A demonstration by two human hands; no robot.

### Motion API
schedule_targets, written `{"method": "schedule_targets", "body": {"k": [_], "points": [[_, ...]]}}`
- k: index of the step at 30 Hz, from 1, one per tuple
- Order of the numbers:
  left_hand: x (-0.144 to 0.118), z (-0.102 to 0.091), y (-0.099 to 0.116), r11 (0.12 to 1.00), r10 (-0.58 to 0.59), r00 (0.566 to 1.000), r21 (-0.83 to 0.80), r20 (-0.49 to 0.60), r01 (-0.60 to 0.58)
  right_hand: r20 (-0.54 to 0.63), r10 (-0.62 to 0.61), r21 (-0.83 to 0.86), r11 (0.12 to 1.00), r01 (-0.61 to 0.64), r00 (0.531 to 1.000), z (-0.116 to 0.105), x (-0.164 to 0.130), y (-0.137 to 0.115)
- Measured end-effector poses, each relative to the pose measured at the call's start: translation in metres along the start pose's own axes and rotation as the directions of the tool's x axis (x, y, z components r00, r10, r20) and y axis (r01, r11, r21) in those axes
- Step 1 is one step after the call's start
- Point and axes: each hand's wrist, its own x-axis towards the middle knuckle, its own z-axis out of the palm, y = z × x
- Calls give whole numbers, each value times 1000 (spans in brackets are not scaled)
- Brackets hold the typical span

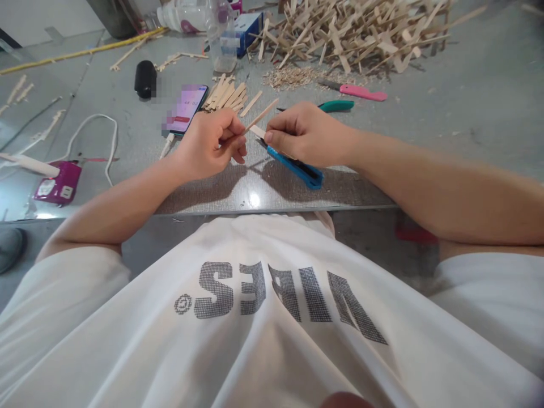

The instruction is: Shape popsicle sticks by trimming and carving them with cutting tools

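Note:
My left hand [212,141] is closed in a pinch on a thin wooden craft stick [262,115], which points up to the right. Close beside it, my right hand [304,133] pinches a second flat wooden stick [257,131]; only its pale end shows past the fingertips. Directly under the right hand lies a blue utility knife [301,170], its blade end toward the left hand. A tool with a green handle [335,106] lies behind the right hand, partly covered by it. Just past the left hand is a small bunch of wooden sticks [225,93].
A large heap of wooden sticks [352,34] and wood shavings [293,76] lie at the back. Nearby are a pink-handled knife [363,92], a phone [187,107], a black case [145,79], a clear bottle [223,45], a blue box [249,31] and a purple device [59,181] with a white cable.

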Motion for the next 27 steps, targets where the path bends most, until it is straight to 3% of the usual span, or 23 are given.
{"method": "schedule_targets", "body": {"k": [2, 4, 9, 11, 16, 19, 23, 27], "points": [[1, -2, 0, 1000, 17, 1000, 2, 19, -17, 70, 5, 24, 1000, -6, 998, -5, 1, 2], [1, 1, 0, 999, -36, 999, -14, -4, 36, 83, -3, 43, 999, -1, 997, -5, 2, 4], [-2, 16, 1, 989, -114, 990, -103, -88, 105, -122, -8, 42, 999, 13, 992, 16, -2, 5], [-3, 16, 3, 987, -110, 990, -124, -90, 99, -132, -5, 41, 999, 11, 991, 21, -4, 3], [-3, 0, 6, 991, -113, 993, -65, 22, 114, 45, -39, 69, 997, 36, 998, 10, -4, 2], [-2, -2, 3, 996, -88, 995, -16, 41, 88, 68, -26, 28, 999, 24, 997, 4, -2, 3], [-1, 15, 1, 998, -66, 989, 8, -134, 67, -11, -27, -51, 998, 26, 1000, 4, 1, 4], [-4, 27, 1, 994, -1, 953, 101, -303, 33, -82, -139, -262, 958, 114, 987, 3, 0, 4]]}}
